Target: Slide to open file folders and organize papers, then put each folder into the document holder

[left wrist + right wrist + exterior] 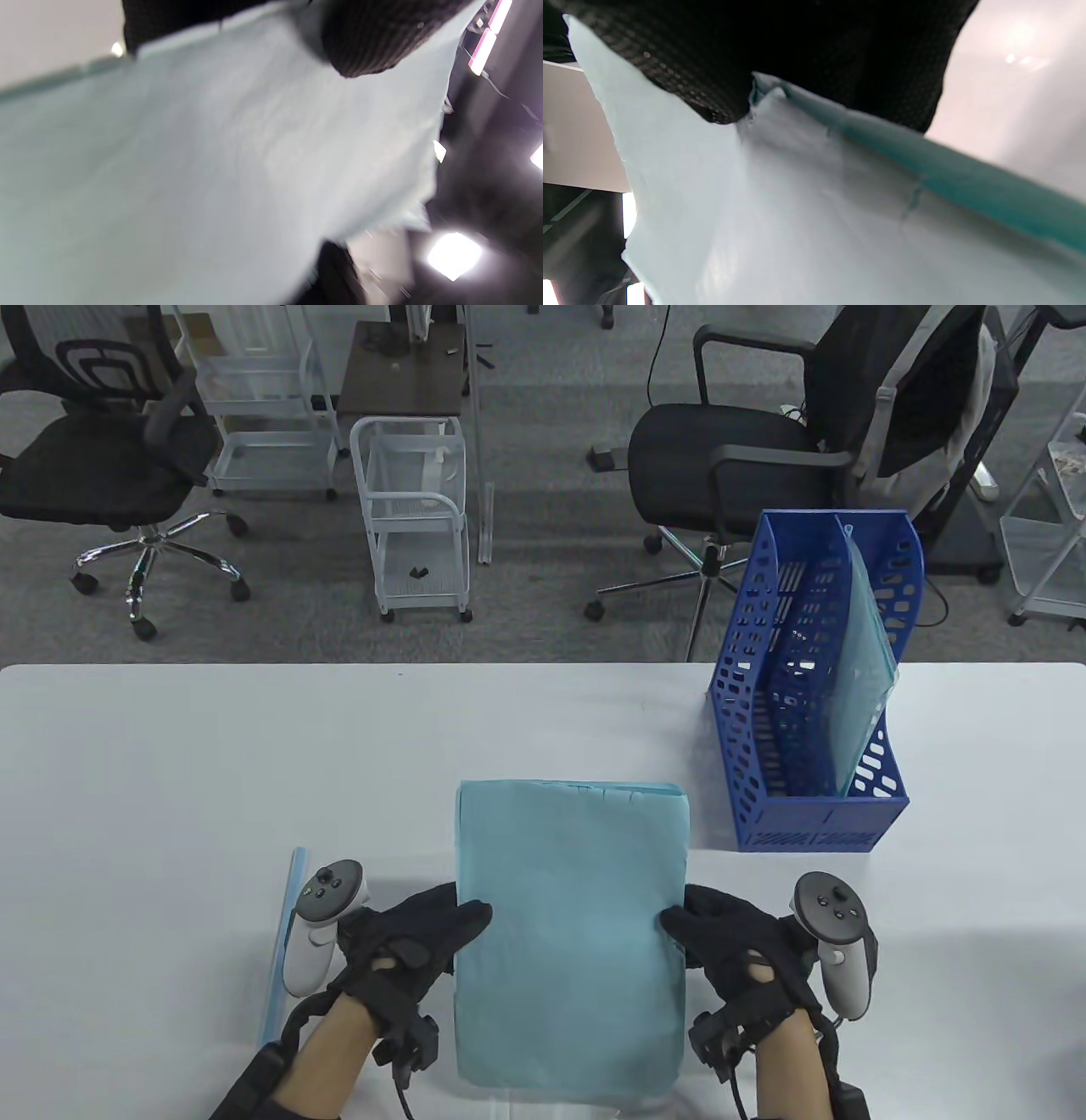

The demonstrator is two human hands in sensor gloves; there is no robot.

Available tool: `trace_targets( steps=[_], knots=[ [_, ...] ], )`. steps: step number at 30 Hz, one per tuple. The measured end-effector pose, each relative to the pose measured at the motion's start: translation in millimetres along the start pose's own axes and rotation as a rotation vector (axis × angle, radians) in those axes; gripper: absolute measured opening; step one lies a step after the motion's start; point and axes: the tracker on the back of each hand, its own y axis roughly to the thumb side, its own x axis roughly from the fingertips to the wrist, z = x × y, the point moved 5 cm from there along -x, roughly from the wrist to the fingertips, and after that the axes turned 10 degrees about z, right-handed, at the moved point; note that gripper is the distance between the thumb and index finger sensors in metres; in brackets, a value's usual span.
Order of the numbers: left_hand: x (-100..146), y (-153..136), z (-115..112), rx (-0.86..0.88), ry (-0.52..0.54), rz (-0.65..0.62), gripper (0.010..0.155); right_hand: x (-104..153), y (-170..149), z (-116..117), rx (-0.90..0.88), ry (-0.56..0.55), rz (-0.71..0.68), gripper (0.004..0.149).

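Note:
A light-blue translucent file folder [570, 937] with papers inside is held upright over the table's near edge. My left hand [420, 942] grips its left edge, thumb across the front. My right hand [721, 937] grips its right edge the same way. The folder [212, 169] fills the left wrist view under my gloved fingers [373, 38]. In the right wrist view the folder [814, 220] shows a darker teal edge below my fingers [797, 51]. A blue slide bar [282, 946] lies on the table left of my left hand. The blue document holder [814, 678] stands at the right with one folder [861, 678] in it.
The white table [212, 780] carries only these items. Beyond its far edge stand two black office chairs [764, 458] and white wire carts [416, 517] on grey carpet.

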Motion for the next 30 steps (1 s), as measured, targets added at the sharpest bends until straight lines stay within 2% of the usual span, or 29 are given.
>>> trace_targets(
  steps=[1, 5, 10, 15, 21, 30],
  knots=[
    [0, -1, 2, -0.043, 0.06, 0.021, 0.047, 0, -2, -2, 0.038, -0.034, 0.027, 0.042],
    [-5, -5, -3, -0.27, 0.19, 0.149, 0.046, -2, -10, -4, 0.184, -0.121, 0.134, 0.042],
    [-17, -7, -17, -0.516, 0.234, 0.227, 0.046, -5, -18, -7, 0.336, -0.205, 0.24, 0.042],
    [-23, -3, -31, -0.645, 0.277, 0.258, 0.046, -4, -19, -10, 0.436, -0.28, 0.284, 0.042],
    [-33, 3, -43, -0.731, 0.307, 0.295, 0.047, -2, -20, -15, 0.494, -0.348, 0.307, 0.043],
    [-39, -3, -35, -0.739, 0.335, 0.336, 0.047, -12, -29, -12, 0.498, -0.361, 0.322, 0.043]
  ],
)
